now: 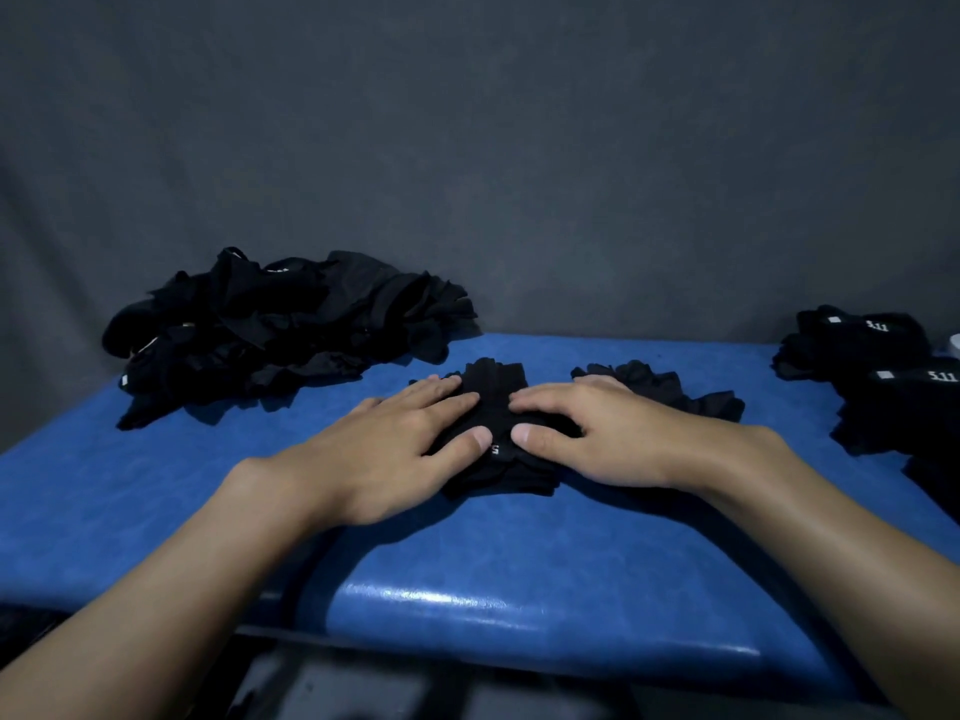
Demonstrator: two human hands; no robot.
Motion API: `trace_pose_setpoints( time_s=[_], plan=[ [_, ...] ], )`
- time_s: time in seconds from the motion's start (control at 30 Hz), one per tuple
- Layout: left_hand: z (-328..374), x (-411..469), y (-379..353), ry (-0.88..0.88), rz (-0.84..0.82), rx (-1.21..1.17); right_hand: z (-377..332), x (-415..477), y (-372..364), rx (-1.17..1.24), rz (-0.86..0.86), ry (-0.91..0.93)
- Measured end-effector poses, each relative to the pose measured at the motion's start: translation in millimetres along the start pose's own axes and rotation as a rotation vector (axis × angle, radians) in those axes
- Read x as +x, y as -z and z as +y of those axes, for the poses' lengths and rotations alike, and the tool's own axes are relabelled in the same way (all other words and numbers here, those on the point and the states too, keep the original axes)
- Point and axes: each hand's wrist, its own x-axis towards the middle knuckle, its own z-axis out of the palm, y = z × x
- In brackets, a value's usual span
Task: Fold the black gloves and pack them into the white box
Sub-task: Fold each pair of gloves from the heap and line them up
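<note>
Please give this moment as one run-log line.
stage: folding | left hand: flat on glove | right hand: flat on glove | pile: far left

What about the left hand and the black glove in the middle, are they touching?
Touching. The head view shows the left hand lying flat on the middle glove, its fingers and thumb pressing the fabric.

Black glove [496, 402]: flat on blue bench [467, 563], pressed under both hands. Left hand [400, 449] and right hand [587, 439]: fingers straight, thumbs nearly meeting. Second glove [670, 389]: just beyond right hand. Loose glove pile [280, 330]: beyond left hand. Folded glove stack [893, 376]: well right of right hand.
</note>
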Motion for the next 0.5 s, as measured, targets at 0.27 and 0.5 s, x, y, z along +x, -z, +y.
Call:
trace_pose_setpoints(
  time_s=[0.27, 0.5],
  plan=[
    [-6, -9, 12, -0.219, 0.123, -0.082, -4, -3, 1, 0.001, 0.058, 0.041],
    [-8, -9, 9, -0.217, 0.091, -0.072, -13, -11, 11, 0.174, 0.131, 0.154]
  ],
)
